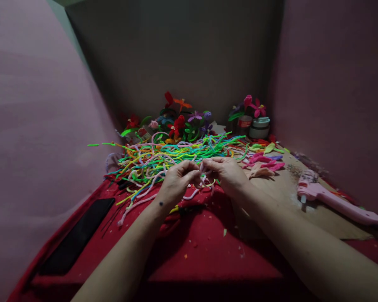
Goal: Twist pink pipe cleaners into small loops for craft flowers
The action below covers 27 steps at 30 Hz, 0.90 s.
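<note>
Both hands meet in front of a heap of coloured pipe cleaners (182, 149). Between my fingertips is a pale pink pipe cleaner (203, 168), bent in a loop. My left hand (178, 180) is closed, thumb and fingers pinched at its left side. My right hand (228, 174) pinches the same piece from the right, with the fingers curled. Parts of the pipe cleaner are hidden by the fingers. Just below the hands, more pale pink strands lie on the red cloth (208, 251).
A dark phone (77, 237) lies at the left. On the right, a pink glue gun (334, 201) rests on a cardboard sheet (280, 205) near pink petal shapes (261, 161). Pipe-cleaner flowers (178, 126) and a lidded jar (260, 127) stand at the back, between pink side walls.
</note>
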Each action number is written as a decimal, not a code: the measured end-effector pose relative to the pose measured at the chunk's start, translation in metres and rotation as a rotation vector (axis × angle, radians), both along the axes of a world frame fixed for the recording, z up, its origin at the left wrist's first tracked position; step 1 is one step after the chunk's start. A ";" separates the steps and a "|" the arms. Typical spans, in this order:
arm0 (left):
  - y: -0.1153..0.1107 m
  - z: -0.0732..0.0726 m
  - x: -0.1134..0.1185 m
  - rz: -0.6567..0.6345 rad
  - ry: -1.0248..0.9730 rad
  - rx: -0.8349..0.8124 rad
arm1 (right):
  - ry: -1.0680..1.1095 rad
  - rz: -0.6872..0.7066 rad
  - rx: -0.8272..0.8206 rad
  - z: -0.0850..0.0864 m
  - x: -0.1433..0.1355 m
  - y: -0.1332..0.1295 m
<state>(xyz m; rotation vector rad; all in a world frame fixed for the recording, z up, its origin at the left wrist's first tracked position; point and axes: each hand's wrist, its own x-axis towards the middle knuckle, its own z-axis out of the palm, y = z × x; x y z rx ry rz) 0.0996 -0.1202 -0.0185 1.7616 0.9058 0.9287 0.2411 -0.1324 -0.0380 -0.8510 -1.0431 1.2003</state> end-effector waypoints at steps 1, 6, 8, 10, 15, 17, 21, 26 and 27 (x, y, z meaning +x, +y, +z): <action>0.001 0.000 -0.001 -0.029 -0.032 -0.020 | 0.038 0.011 -0.018 -0.001 0.001 0.001; 0.004 0.004 -0.008 -0.124 -0.017 -0.109 | 0.163 0.084 -0.049 -0.005 0.004 0.006; 0.004 0.005 -0.009 -0.120 0.059 -0.114 | 0.166 0.087 -0.050 -0.006 0.004 0.007; 0.004 0.006 -0.009 -0.090 0.132 -0.082 | 0.148 0.078 -0.059 -0.007 0.003 0.007; 0.007 0.007 -0.014 -0.060 0.251 0.015 | 0.064 0.009 -0.048 -0.006 0.000 0.003; 0.008 0.008 -0.015 -0.078 0.271 0.054 | 0.044 -0.007 -0.041 -0.005 -0.001 0.001; 0.007 0.009 -0.012 -0.068 0.243 0.041 | 0.030 -0.027 -0.059 -0.005 -0.003 0.000; 0.006 0.004 -0.008 -0.038 0.142 -0.041 | 0.184 0.090 -0.053 -0.008 -0.008 0.000; 0.006 0.002 -0.009 -0.029 0.101 -0.056 | 0.209 0.114 -0.057 -0.008 -0.009 0.000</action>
